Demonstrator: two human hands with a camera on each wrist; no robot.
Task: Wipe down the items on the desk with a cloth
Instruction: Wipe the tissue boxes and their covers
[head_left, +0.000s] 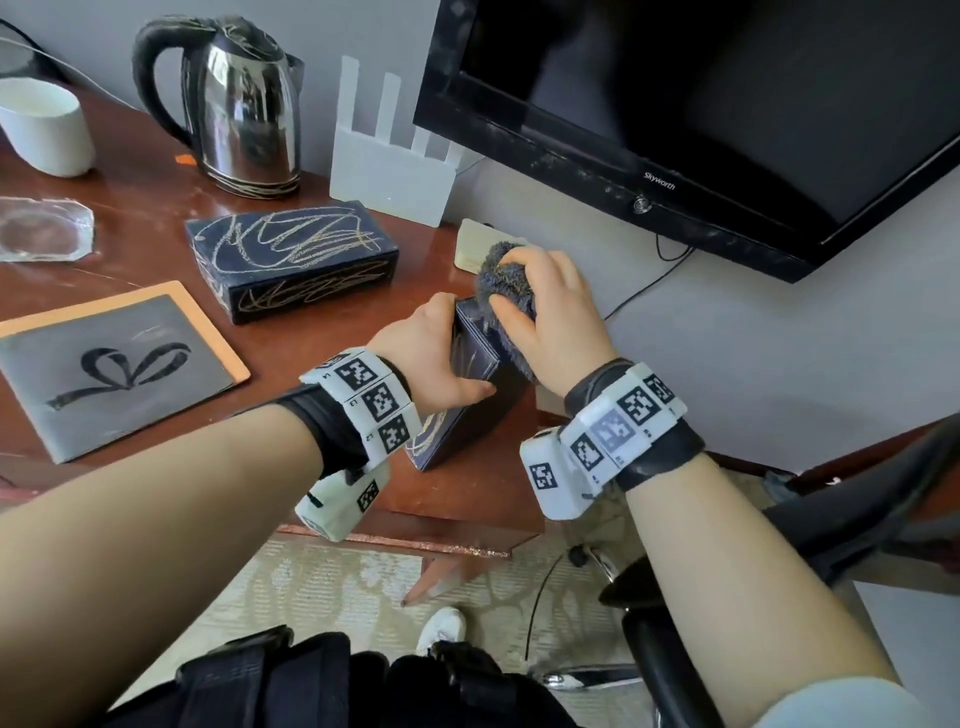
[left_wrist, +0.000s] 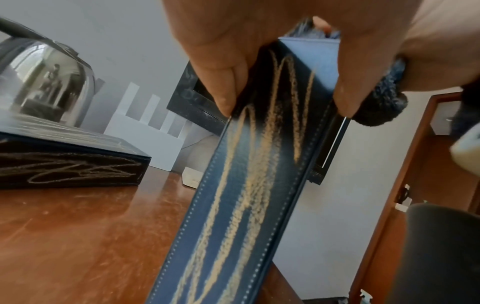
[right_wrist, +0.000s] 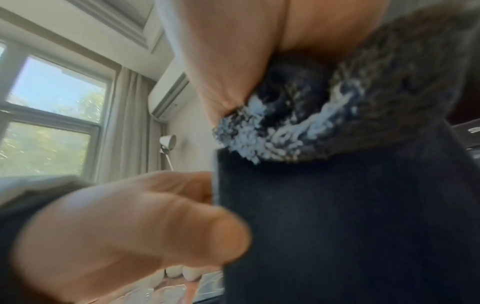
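**Op:** Nearest the lens, lower half of the head frame: both forearms with tagged wristbands. Left hand (head_left: 434, 358), centre frame, is curled round the tall dark-blue box with tan chalk scribbles (head_left: 467, 410), thumb on the near face, fingers (left_wrist: 223, 86) on the far side. Box stands on end, tilted, at the front right corner of the reddish-brown wooden desk (head_left: 156, 218).

**Obs:** Right hand?

**Op:** Right hand (head_left: 550, 306) is balled round the fluffy grey-blue cloth (head_left: 501, 280), pressing it onto the box's top end. Right wrist view is blurred, but the cloth sits on the upper edge there.

**Obs:** Risks?

**Op:** I judge three. First, the box balances on a small footprint right at the desk's corner; a hard downward wipe could kick its base off the edge. Second, my left grip is high on the box, so the scribbles under those fingers won't get wiped unless I shift hold. Third, the left wrist view shows heavy scribbling down the long face; one pass may only smear it.

**Obs:** Remaining?

**Op:** Plenty. Larger scribbled dark-blue box (head_left: 291, 260), upper centre, and steel kettle with black handle (head_left: 244, 104), upper left, both carry marks.
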